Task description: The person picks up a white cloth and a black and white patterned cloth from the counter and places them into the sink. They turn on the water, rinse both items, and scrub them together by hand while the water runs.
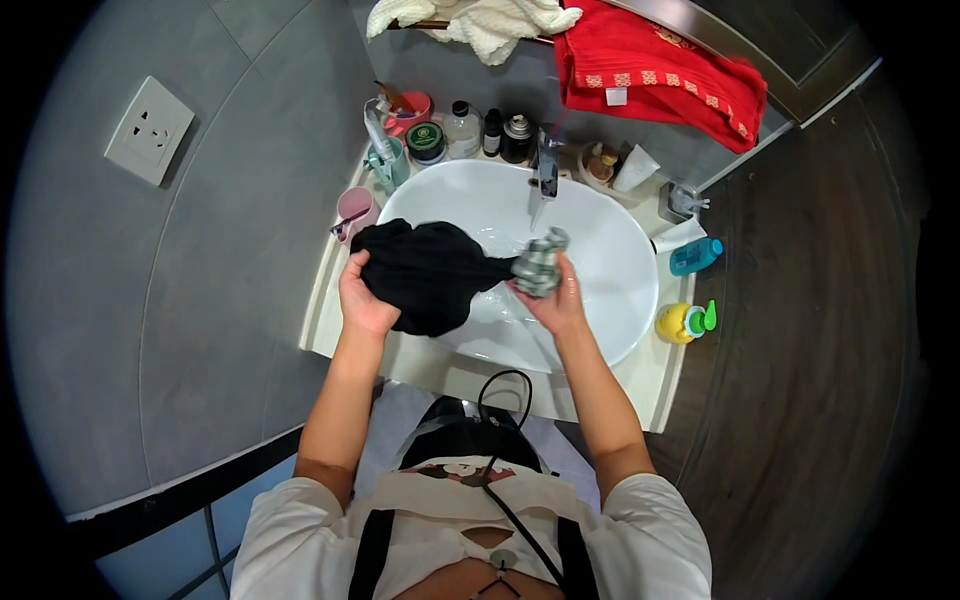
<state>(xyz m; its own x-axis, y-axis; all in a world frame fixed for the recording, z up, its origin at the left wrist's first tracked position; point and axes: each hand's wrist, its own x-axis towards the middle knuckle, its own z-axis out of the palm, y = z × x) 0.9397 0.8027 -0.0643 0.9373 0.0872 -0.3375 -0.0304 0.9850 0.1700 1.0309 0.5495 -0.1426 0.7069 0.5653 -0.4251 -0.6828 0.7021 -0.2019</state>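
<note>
A black cloth garment (430,275) stretches across the left part of the white washbasin (620,260). My left hand (368,300) is closed on its left edge, and some fingers are hidden beneath the fabric. On the right, my right hand (556,297) grips a bunched grey-green and white patterned cloth (538,265). A twisted black end of the garment runs up to that bunch; whether the two are one piece I cannot tell. Thin water falls from the chrome faucet (547,170) just beyond my right hand, and water shows in the basin.
Jars and bottles line the back ledge, among them a green-lidded jar (426,141). A pink cup (357,210) stands left. Blue bottle (695,256) and yellow pump bottle (682,323) stand right. A red towel (650,85) hangs above; a wall socket (149,131) is far left.
</note>
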